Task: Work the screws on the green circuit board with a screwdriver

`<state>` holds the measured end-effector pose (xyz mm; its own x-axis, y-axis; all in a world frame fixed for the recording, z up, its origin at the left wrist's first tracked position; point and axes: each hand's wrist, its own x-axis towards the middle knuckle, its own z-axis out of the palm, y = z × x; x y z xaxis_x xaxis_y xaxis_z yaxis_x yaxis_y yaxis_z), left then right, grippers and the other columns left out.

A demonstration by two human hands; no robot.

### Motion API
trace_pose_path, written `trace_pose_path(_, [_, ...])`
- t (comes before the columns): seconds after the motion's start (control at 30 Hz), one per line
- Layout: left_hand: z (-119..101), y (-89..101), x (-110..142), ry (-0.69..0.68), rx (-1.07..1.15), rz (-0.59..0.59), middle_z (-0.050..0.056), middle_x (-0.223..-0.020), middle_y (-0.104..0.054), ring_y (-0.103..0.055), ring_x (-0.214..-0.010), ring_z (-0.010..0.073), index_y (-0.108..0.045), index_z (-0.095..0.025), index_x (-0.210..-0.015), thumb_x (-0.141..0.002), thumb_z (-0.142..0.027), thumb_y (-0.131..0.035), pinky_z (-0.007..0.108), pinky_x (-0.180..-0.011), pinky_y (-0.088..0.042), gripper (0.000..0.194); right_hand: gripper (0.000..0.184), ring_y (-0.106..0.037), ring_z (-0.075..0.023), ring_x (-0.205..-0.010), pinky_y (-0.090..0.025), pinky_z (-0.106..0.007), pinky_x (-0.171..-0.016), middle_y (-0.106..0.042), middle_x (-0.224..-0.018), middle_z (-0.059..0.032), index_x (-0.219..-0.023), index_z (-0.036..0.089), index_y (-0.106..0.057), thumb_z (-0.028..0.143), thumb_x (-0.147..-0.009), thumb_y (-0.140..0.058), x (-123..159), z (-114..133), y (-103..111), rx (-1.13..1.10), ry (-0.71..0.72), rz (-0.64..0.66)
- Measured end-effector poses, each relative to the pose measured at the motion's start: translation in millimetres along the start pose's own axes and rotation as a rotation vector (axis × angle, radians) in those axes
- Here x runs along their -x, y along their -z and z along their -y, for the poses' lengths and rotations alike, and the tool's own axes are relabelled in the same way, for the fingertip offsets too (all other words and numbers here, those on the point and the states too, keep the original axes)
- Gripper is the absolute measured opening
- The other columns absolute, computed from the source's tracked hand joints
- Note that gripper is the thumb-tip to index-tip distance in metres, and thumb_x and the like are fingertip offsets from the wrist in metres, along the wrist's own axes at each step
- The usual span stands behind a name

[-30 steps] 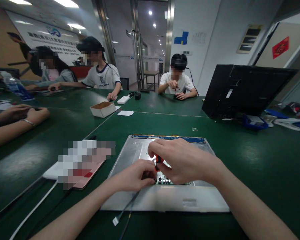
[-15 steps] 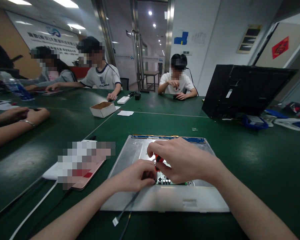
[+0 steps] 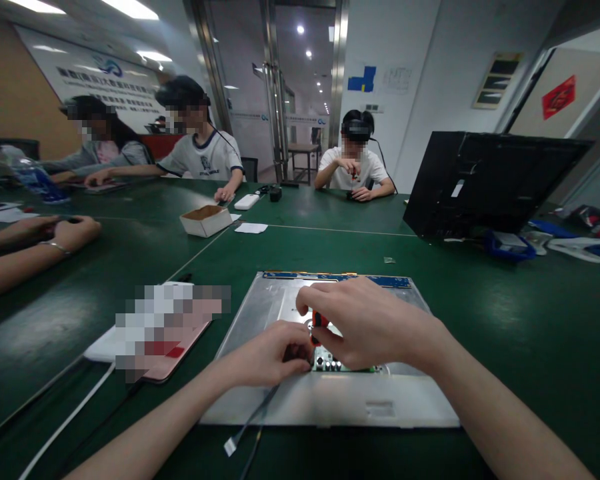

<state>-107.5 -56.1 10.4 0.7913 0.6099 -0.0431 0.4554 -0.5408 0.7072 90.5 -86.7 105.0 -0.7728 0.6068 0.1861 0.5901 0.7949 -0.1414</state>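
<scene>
A silver metal display panel point(image 3: 405, 401) lies flat in front of me, with a green circuit board point(image 3: 324, 362) on its middle. My right hand point(image 3: 363, 323) is curled over the board, fingers closed around the red and black handle of a screwdriver point(image 3: 319, 328), held about upright. Its tip is hidden. Close by on the left, my left hand point(image 3: 279, 352) has its fingers bent together at the board's left edge and the screwdriver's lower end; what they pinch, if anything, is hidden. A dark cable point(image 3: 260, 408) with a white plug hangs from the panel's front edge.
Left of the panel lie a pink phone point(image 3: 180, 353) and a white device with cords. Farther off are an open box point(image 3: 206, 221), a white paper slip point(image 3: 251, 228) and a large black monitor point(image 3: 485, 180). Several people sit around the green table; another person's hands rest at left.
Both hands keep nearly the same place. The right fingers have shifted slightly around the screwdriver handle, showing a little more of it. The camera view has tilted very slightly.
</scene>
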Motion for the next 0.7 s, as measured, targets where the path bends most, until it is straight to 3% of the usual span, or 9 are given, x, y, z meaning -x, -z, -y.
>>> trace_pose_path(0.2, [-2.0, 1.2, 0.4, 0.008, 0.009, 0.039, 0.002, -0.082, -0.062, -0.055, -0.070, 0.0158, -0.063, -0.015, -0.081, -0.078, -0.017, -0.060, 0.026, -0.062, -0.043, 0.004, 0.020, -0.061, -0.0177, -0.071, -0.028, -0.028, -0.052, -0.070, -0.085, -0.0037, -0.105, 0.020, -0.055, 0.032, -0.090, -0.053, -3.1, 0.2, 1.9, 0.076, -0.101, 0.056])
trace_pose_path(0.4, [0.5, 0.4, 0.2, -0.033, 0.029, -0.001, 0.001, -0.076, -0.060, -0.053, -0.066, 0.0153, -0.062, -0.016, -0.079, -0.076, -0.016, -0.060, 0.025, -0.058, -0.042, 0.003, 0.027, -0.060, -0.0176, -0.078, -0.031, -0.028, -0.053, -0.067, -0.102, -0.0058, -0.110, 0.018, -0.053, 0.024, -0.084, -0.054, 0.1, 1.4, 1.8, 0.011, -0.010, 0.005])
trace_pose_path(0.7, [2.0, -2.0, 0.0, -0.043, -0.014, -0.011, 0.001, -0.076, -0.058, -0.051, -0.067, 0.0149, -0.061, -0.016, -0.077, -0.075, -0.014, -0.060, 0.025, -0.060, -0.041, 0.003, 0.028, -0.061, -0.0190, -0.082, -0.033, -0.029, -0.055, -0.066, -0.104, -0.0052, -0.112, 0.017, -0.051, 0.020, -0.083, -0.049, 0.3, -1.2, -1.7, 0.004, 0.010, -0.010])
